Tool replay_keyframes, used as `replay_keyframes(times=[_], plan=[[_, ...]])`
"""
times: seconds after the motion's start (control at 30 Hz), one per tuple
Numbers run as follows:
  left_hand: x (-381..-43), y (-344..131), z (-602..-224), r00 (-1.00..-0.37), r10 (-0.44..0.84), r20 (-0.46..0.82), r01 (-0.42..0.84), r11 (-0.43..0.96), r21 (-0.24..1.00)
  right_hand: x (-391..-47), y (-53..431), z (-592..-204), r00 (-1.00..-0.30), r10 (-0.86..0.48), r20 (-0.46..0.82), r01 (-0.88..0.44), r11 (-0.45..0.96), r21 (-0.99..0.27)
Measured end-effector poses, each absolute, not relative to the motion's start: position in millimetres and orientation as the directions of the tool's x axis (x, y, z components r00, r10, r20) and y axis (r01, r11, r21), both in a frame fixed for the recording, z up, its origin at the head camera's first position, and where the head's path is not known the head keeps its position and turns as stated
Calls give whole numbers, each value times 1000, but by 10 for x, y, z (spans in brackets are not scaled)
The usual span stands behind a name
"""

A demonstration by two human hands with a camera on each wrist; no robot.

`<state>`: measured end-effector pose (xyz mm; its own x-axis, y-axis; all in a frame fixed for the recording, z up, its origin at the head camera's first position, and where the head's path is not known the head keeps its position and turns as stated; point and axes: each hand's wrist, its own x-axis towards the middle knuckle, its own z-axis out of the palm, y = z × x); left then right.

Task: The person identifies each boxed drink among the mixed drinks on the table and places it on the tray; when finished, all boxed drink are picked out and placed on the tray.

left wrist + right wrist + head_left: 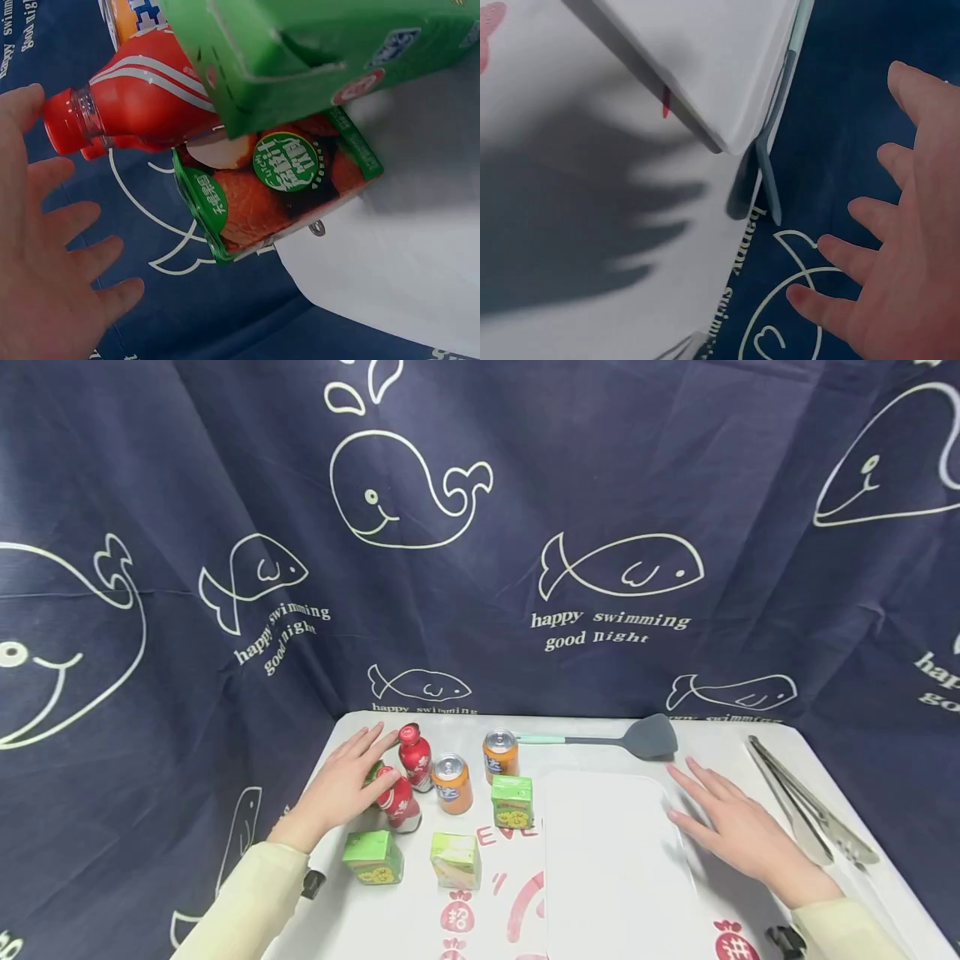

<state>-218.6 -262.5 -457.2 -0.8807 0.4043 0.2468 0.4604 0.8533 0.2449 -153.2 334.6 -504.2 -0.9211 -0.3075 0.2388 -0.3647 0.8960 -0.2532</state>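
Glossy bottles (403, 806) (boxy cartons (373, 858) nearby)

A white table (720, 739) bears bottles (415, 760), cans (452, 789), cartons (513, 803), a tray (615, 860), a spatula (651, 737) and tongs (823, 817).

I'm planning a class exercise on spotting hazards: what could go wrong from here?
1. The left grip is spread close to the red bottles; a sideways brush might tip one.
2. An orange can stands beside those bottles, so a falling bottle could knock it too.
3. Tongs lie near the right edge of the table; an outward sweep of the right grip might push them off.
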Motion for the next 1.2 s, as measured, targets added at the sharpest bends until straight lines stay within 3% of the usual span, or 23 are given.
replay_keyframes(times=[0.5, 1.2], plan=[[-2183, -2826, -4569, -887, 408, 218, 459, 828, 320, -1494, 3389, -5281, -956, -243, 163, -291, 849, -442], [-2205, -3146, -4781, -916, 377, 135, 398, 817, 418, -1425, 3377, -5588, -981, -181, 67, -185, 785, -592]])
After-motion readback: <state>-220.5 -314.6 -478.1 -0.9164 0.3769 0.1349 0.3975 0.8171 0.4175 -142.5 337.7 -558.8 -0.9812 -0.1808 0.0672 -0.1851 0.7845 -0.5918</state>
